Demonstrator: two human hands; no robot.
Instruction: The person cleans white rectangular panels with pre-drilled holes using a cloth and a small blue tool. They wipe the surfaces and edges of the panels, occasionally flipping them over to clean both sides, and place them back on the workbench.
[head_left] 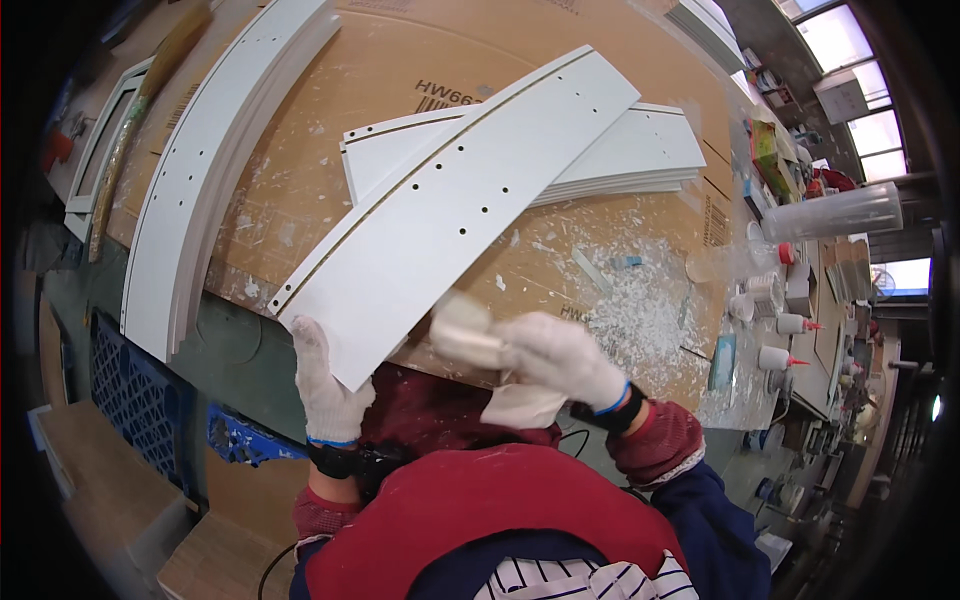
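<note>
A long white panel (430,220) with drilled holes and a groove along its far edge lies slantwise across a stack of similar white boards (640,150). Its near end juts over the table's front edge. My left hand (332,385), in a white knit glove, grips that corner, thumb at the edge and the other fingers partly hidden. To the right, my gloved right hand (565,355) closes on a whitish cloth (525,403). Part of the cloth is bunched and smeared by motion near the panel's lower edge, and another part hangs below the hand.
Cardboard (380,40) covers the table, with white flakes (640,315) scattered at the right. On the left stands a stack of curved white boards (190,180) beside a brush (125,160). Red-tipped glue bottles (775,358) and a clear plastic cylinder (835,210) line the right side. Blue crates (140,400) stand below.
</note>
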